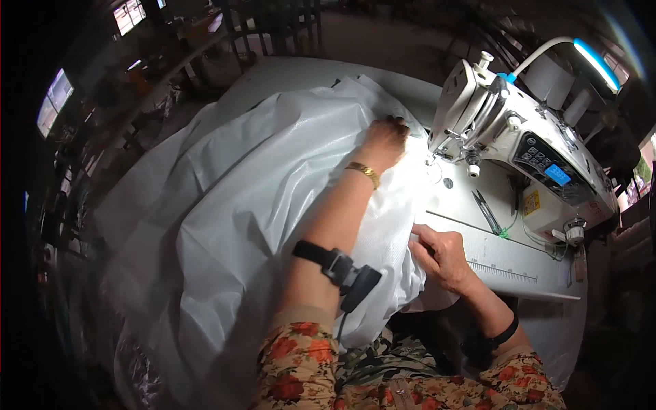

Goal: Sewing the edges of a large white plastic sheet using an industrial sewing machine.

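Note:
A large sheet of white, slightly glossy woven fabric (273,178) lies in folds over the table and hangs toward my lap. My left hand (387,143) reaches far across it, its fingers curled down on the far right edge and closed on the cloth, just left of the machine's needle area. Nearer to me, my right hand (444,256) pinches the cloth's right edge between thumb and fingers. The white sewing machine (506,123) stands right of the fabric, with its presser foot (430,160) beside the lit edge. Whether the cloth lies under the foot is hard to tell.
Thread snips (486,212) lie on the machine bed, near some green thread (504,234). A blue-trimmed lamp (596,65) shines above the machine. Thread cones (550,80) stand behind it. A printed ruler scale (502,268) runs along the table's front. Chair backs (273,27) stand beyond the table.

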A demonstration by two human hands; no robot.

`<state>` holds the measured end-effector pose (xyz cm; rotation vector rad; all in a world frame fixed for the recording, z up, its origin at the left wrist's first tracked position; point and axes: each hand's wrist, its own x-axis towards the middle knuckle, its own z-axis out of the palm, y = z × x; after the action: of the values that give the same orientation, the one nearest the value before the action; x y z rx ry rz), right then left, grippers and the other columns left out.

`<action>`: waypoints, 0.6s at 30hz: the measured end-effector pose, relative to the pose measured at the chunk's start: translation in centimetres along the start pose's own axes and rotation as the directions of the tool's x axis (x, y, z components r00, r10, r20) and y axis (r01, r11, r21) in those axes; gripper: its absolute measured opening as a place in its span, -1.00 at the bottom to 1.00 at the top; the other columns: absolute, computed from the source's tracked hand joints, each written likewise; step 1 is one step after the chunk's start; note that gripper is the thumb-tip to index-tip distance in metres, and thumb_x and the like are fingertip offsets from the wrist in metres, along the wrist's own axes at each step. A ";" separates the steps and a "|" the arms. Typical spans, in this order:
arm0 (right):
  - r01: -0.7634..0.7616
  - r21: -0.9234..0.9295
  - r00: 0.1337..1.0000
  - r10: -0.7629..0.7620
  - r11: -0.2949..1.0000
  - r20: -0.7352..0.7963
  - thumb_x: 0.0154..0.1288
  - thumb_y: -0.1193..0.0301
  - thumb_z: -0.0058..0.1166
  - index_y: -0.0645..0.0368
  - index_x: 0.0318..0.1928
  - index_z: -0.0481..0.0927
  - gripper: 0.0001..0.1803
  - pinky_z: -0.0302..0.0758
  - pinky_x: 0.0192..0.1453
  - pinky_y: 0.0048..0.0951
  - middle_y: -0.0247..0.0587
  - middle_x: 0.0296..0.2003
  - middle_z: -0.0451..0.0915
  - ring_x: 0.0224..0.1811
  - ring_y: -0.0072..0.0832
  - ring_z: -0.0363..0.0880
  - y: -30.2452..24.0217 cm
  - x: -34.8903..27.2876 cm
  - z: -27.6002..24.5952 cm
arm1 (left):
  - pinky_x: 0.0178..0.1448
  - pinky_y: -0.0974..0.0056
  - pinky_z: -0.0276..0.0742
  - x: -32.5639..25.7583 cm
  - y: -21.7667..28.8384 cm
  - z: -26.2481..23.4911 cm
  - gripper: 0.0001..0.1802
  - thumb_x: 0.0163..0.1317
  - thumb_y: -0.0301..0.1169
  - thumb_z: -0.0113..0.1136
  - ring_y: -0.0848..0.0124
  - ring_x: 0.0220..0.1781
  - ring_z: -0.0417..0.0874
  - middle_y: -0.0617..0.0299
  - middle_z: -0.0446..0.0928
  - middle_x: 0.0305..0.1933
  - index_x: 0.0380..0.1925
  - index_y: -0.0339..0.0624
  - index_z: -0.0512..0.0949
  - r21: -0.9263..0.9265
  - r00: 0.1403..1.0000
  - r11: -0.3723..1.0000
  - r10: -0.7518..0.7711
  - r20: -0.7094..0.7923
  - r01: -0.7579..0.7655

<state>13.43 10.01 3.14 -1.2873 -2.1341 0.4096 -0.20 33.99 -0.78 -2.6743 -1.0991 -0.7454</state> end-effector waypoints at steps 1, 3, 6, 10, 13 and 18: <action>-0.006 0.013 1.000 0.006 1.000 -0.002 0.25 0.43 0.18 0.21 -0.04 0.62 -0.73 0.47 -0.49 -0.34 -0.13 -0.64 0.54 -0.63 -0.23 0.57 0.0 0.0 -0.2 | 0.01 0.02 0.55 -0.3 0.0 0.0 -0.80 0.25 -0.41 0.04 0.18 -0.06 0.66 0.16 0.63 -0.07 -0.19 -0.13 0.61 -0.038 0.999 0.999 0.003 -0.049 -0.005; -0.013 0.014 1.000 0.013 1.000 0.008 0.25 0.43 0.18 0.21 -0.04 0.62 -0.74 0.46 -0.49 -0.34 -0.13 -0.65 0.54 -0.64 -0.23 0.57 0.4 0.0 -0.2 | -0.04 0.03 0.55 -0.6 0.0 0.1 -0.78 0.28 -0.33 0.07 0.20 -0.02 0.63 0.26 0.60 -0.01 -0.14 -0.04 0.62 -0.057 0.992 0.998 0.010 -0.126 -0.017; -0.023 0.022 0.999 0.023 0.999 0.022 0.25 0.44 0.17 0.22 -0.05 0.63 -0.74 0.44 -0.51 -0.34 -0.12 -0.65 0.53 -0.64 -0.23 0.57 0.5 0.2 -0.4 | -0.03 0.01 0.53 -0.1 0.5 0.1 -0.74 0.28 -0.31 0.09 0.18 0.02 0.57 0.29 0.58 -0.05 -0.07 -0.02 0.61 -0.009 0.990 1.000 0.018 -0.139 -0.019; -0.051 0.031 0.997 0.049 0.998 0.052 0.24 0.46 0.18 0.25 -0.05 0.63 -0.73 0.43 -0.51 -0.34 -0.13 -0.66 0.53 -0.65 -0.26 0.56 0.4 0.3 -0.5 | -0.02 0.01 0.51 0.1 0.7 0.0 -0.72 0.28 -0.30 0.10 0.17 0.04 0.50 0.30 0.55 -0.05 -0.03 -0.01 0.61 0.010 0.994 1.000 -0.016 -0.104 0.017; -0.036 0.034 0.998 0.034 0.999 0.043 0.24 0.48 0.18 0.26 -0.05 0.63 -0.73 0.42 -0.52 -0.36 -0.14 -0.66 0.52 -0.66 -0.28 0.55 0.3 0.3 -0.3 | -0.02 0.03 0.49 0.0 0.5 0.3 -0.70 0.26 -0.29 0.11 0.17 0.06 0.47 0.28 0.53 -0.05 -0.02 -0.01 0.61 0.020 0.992 1.000 0.003 -0.126 0.000; -0.040 0.039 0.998 0.038 0.998 0.044 0.22 0.51 0.19 0.26 -0.05 0.63 -0.73 0.41 -0.54 -0.38 -0.16 -0.66 0.51 -0.67 -0.30 0.54 0.2 0.3 -0.3 | -0.01 0.05 0.47 0.0 0.6 0.8 -0.63 0.25 -0.28 0.12 0.18 0.06 0.47 0.25 0.52 -0.03 0.06 0.02 0.60 0.037 0.978 0.999 0.011 -0.206 -0.004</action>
<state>13.66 10.39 3.36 -1.3106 -2.1288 0.4981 0.52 33.87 -1.46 -2.5012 -1.0387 -0.9667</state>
